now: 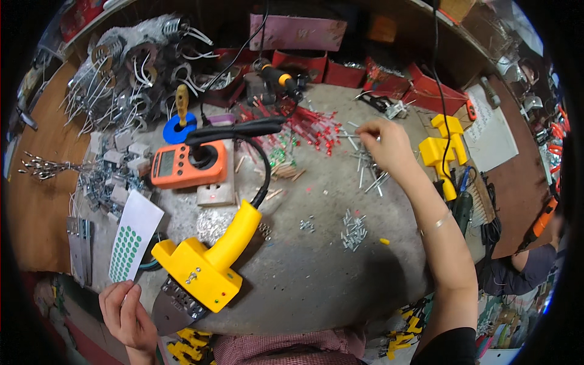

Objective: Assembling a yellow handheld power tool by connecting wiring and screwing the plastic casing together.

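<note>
Evidently sorting: right hand [384, 141], at one o'clock, pinches a pin from the scattered pins [368, 173]; left hand [125, 313], at seven, grips the sticker sheet [134, 237], steadying it.

Bench top [316, 267] under both hands: rough matt grey, looks like stone or concrete, scuffed. Right hand [386, 143] pinches thin bare-metal pins [368, 164], dull silver; a heap of short shiny metal bits [353, 234] lies nearer the body. Thin metal bangle [435, 224] on that wrist, polished. Left hand [125, 313] touches a white paper sheet [134, 234] with matt green dot stickers. Just right of it, a tool [213, 264] in smooth yellow plastic, semi-gloss, with a grey metal plate at its lower end. Farther off, an orange plastic meter [185, 164]. Left of the left hand, smooth brown wood board [36, 201].
</note>
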`<state>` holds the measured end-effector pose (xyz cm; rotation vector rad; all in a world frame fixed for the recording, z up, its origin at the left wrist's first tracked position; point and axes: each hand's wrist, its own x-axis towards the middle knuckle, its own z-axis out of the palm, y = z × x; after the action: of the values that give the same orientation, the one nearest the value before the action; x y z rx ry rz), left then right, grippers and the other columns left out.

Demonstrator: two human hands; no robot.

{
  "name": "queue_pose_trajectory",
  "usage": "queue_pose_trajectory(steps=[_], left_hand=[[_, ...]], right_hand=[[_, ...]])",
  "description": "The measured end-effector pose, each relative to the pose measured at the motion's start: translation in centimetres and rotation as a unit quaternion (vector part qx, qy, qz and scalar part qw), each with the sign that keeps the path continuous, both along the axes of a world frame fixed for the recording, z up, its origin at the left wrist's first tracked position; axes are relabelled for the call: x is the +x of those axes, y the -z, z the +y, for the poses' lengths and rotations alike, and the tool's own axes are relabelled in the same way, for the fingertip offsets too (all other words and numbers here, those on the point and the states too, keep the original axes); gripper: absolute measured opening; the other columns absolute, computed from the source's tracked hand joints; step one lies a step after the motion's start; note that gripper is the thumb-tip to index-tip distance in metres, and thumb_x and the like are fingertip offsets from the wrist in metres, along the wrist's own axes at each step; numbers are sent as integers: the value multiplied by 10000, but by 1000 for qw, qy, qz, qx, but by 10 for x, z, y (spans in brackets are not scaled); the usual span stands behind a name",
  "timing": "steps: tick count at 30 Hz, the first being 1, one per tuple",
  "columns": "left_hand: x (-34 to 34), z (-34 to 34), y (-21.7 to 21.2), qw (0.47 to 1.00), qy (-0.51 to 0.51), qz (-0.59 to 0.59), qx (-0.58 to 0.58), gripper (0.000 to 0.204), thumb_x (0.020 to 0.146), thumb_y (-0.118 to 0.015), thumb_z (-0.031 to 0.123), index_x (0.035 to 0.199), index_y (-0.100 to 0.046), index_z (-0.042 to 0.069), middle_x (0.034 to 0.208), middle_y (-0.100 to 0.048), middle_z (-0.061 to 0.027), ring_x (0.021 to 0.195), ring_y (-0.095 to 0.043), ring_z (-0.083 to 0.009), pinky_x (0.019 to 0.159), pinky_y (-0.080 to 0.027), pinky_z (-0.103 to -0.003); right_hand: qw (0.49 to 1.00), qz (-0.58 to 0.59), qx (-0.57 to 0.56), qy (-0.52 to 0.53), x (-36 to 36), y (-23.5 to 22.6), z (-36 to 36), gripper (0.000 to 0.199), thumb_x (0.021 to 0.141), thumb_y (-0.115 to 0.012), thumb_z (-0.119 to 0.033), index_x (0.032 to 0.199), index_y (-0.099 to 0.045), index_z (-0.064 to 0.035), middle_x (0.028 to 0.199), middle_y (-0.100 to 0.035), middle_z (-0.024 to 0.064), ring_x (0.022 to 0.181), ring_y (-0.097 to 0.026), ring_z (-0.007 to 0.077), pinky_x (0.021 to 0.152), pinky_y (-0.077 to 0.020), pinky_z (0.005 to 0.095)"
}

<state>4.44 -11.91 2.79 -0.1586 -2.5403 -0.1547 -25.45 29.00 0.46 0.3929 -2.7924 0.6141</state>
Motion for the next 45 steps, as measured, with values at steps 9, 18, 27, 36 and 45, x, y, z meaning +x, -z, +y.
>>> queue_pose_trajectory(steps=[9,18,27,36,45], left_hand=[[-3,7,2,999,-12,19,-25,295,700,-560,-166,964,-615,-47,955,-610,-180,874,-591,-350,759,-481,-421],[-6,17,-5,998,35,35,-28,293,686,-594,-68,959,-650,21,916,-640,-143,764,-622,-303,627,-505,-373],[2,32,-11,993,104,24,57,334,604,-664,-25,929,-709,35,869,-654,-128,670,-638,-260,549,-500,-324],[4,95,-12,907,373,-138,141,447,719,-609,90,1154,-589,-10,1082,-572,-113,684,-552,-159,556,-498,-262],[12,23,-7,712,87,-206,666,380,886,-628,103,1234,-525,-8,1112,-607,-101,952,-615,-151,816,-530,-301]], right_hand=[[996,51,20,-64,-88,3,-37,173,787,-658,-164,938,-737,-133,937,-663,95,945,-637,279,831,-511,423],[988,103,103,-58,-125,22,-106,357,720,-765,-197,1031,-634,-82,1061,-580,112,1023,-595,308,849,-516,425],[995,-8,-93,-32,-9,-21,-75,513,674,-825,-237,1014,-494,-40,892,-604,129,848,-622,267,702,-490,383],[762,-495,-281,-307,228,-46,-113,770,729,-815,-33,1366,-383,-54,918,-579,54,804,-563,93,686,-477,249],[639,-512,-572,-53,188,-1,-129,483,938,-586,-162,1353,-409,9,1161,-595,104,962,-620,151,778,-522,280]])
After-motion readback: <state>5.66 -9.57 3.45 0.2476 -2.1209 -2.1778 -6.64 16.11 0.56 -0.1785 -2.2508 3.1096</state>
